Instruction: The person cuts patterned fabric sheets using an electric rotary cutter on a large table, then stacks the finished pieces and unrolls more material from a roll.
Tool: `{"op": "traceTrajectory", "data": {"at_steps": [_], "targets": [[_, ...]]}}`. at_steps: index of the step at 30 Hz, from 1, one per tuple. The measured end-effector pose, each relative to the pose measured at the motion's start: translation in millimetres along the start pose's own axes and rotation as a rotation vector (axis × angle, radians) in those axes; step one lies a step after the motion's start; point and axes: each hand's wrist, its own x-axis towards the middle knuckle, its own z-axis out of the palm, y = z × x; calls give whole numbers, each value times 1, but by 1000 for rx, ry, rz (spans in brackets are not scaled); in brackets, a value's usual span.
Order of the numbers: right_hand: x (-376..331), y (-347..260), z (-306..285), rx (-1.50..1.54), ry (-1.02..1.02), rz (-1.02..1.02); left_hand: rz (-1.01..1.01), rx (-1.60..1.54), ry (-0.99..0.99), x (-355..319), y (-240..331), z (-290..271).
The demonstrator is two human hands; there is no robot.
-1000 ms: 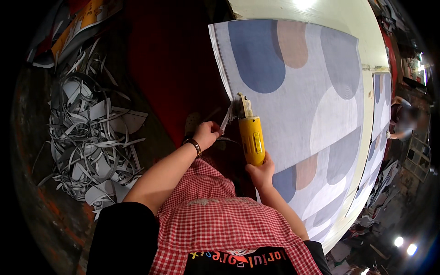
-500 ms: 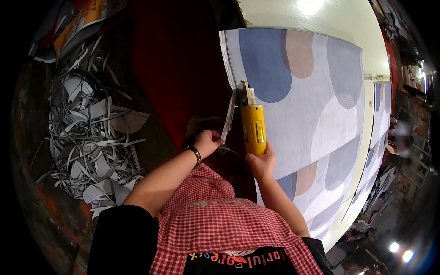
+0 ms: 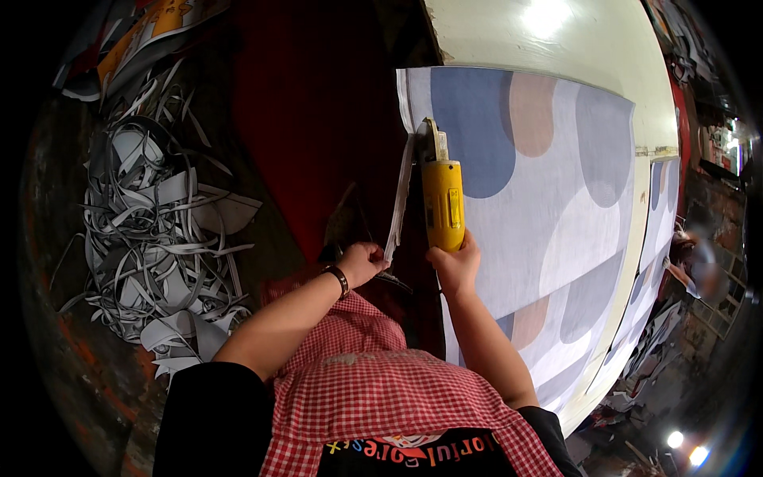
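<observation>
My right hand [image 3: 457, 266] is wrapped round the rear end of a yellow electric cutter [image 3: 443, 203]. The cutter's metal head lies at the left edge of a patterned sheet [image 3: 548, 191], printed with blue, grey and tan rounded shapes, on a pale table. From that edge a narrow trimmed strip [image 3: 400, 211] runs down toward me, several layers thick by its look. My left hand [image 3: 362, 262] pinches the strip's lower end, level with the cutter's back and a little to its left. The blade itself cannot be made out.
A tangled heap of grey and white offcut strips [image 3: 159, 230] lies on the floor at left. Bare pale tabletop [image 3: 509, 36] shows beyond the sheet. Another patterned sheet [image 3: 656, 207] lies farther right, where a blurred person [image 3: 699, 262] is. Dark red material [image 3: 278, 143] lies left of the table.
The cutter has moved farther up along the sheet's left edge, and the strip attached below it is longer. My left hand still pinches its end. The person at right shows more.
</observation>
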Motion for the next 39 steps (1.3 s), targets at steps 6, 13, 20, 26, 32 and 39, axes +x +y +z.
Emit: {"op": "traceTrajectory", "data": {"at_steps": [6,13,20,26,32,39], "targets": [[18,-7,13,46,33,-91,-44,60,-31,-1,4,-10],[36,-21,20,66,21,-97,2,151,-5,-4,-1,-14],[52,-42,25,84,-18,-73,8,103,-58,-3,-8,-20],[68,-72,33,165,13,-167,-9,90,-33,-15,-11,-36],[57,-92,12,546,-224,-48,124,529,294,-58,-90,-179],[-25,-36,-60,775,-390,29,-674,419,1772,-316,-105,-474]]}}
